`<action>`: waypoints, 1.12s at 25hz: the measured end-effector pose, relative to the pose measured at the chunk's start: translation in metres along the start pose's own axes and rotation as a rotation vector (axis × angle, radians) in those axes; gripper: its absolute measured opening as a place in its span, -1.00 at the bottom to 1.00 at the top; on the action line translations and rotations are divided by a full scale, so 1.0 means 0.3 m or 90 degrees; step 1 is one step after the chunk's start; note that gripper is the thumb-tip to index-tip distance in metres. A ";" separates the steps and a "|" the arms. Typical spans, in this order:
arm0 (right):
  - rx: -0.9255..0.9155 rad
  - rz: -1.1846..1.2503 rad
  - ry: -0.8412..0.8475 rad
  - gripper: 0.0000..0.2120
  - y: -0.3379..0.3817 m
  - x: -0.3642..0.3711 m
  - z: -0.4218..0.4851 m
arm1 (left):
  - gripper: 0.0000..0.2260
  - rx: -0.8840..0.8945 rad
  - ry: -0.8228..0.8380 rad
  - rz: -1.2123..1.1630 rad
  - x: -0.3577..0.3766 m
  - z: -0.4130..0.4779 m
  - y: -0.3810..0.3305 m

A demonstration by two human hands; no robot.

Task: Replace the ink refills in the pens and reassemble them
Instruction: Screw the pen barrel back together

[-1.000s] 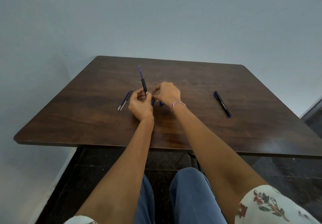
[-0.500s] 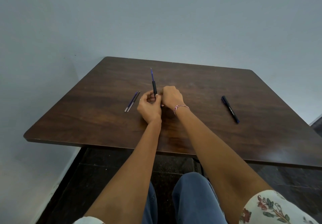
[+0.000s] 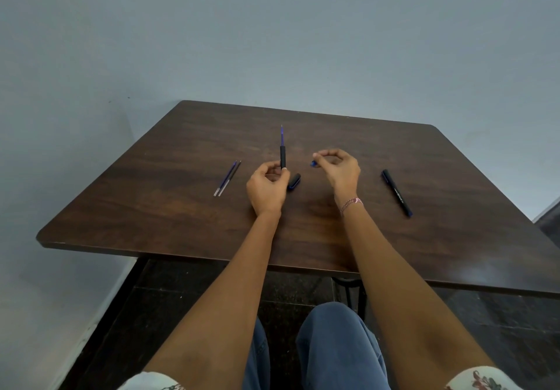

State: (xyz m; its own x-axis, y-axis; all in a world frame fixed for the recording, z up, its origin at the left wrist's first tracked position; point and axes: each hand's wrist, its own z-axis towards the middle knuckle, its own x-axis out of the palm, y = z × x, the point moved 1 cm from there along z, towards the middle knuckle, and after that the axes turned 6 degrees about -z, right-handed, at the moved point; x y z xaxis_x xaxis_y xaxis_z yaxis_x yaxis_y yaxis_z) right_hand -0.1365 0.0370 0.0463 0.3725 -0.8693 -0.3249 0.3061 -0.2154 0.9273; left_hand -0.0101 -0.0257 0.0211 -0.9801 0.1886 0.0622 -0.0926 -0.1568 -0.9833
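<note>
My left hand (image 3: 266, 188) grips a black pen barrel (image 3: 283, 156) upright, with a blue refill (image 3: 282, 135) sticking out of its top. My right hand (image 3: 338, 167) is held apart to the right and pinches a small blue pen piece (image 3: 313, 163) between its fingertips. A black and blue pen cap (image 3: 294, 182) lies on the table just right of my left hand. Two spare refills (image 3: 227, 177) lie side by side to the left. A whole black pen (image 3: 396, 192) lies to the right.
The dark wooden table (image 3: 181, 207) stands against a pale wall at the back and left. Its front edge is over my knees, with dark floor below.
My hands were together at the pen barrel; now my right hand has pulled away to the right with a small blue piece. The cap on the table has come into view.
</note>
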 end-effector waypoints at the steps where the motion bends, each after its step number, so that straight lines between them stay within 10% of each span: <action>1: 0.015 0.034 0.000 -0.88 -0.017 -0.006 -0.004 | -0.85 0.006 0.017 0.011 0.001 -0.001 0.000; 28: 0.062 0.574 -0.088 -0.70 -0.131 -0.085 0.006 | -0.84 0.100 0.300 0.133 0.039 -0.004 0.035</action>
State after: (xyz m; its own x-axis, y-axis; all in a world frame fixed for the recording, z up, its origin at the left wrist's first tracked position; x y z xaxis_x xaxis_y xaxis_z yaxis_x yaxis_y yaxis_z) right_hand -0.1595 0.0668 0.0184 0.3244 -0.7709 0.5482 -0.1265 0.5390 0.8328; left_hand -0.0224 -0.0240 0.0112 -0.7990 0.5462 -0.2516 0.0360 -0.3742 -0.9267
